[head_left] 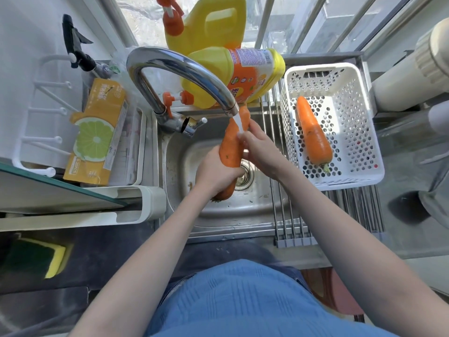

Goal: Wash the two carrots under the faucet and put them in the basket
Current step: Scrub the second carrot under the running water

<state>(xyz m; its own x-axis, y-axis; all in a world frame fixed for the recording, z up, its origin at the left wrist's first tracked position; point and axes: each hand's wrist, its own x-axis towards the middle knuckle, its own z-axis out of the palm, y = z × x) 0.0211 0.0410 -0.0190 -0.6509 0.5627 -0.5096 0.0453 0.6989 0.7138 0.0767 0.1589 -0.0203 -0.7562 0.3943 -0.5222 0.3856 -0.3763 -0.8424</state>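
Left hand (216,173) grips a carrot (230,152) under the running faucet (184,74), right hand (261,147) curled around it too. Other carrot (313,132) lies in the white basket (364,142).

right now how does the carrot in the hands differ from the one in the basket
The held carrot is over the sink under running water from the faucet; the basket carrot lies clear of the stream in the white basket. The left hand grips the held carrot and the right hand rubs it; nothing touches the basket carrot. Both are orange, thick ends toward the camera.
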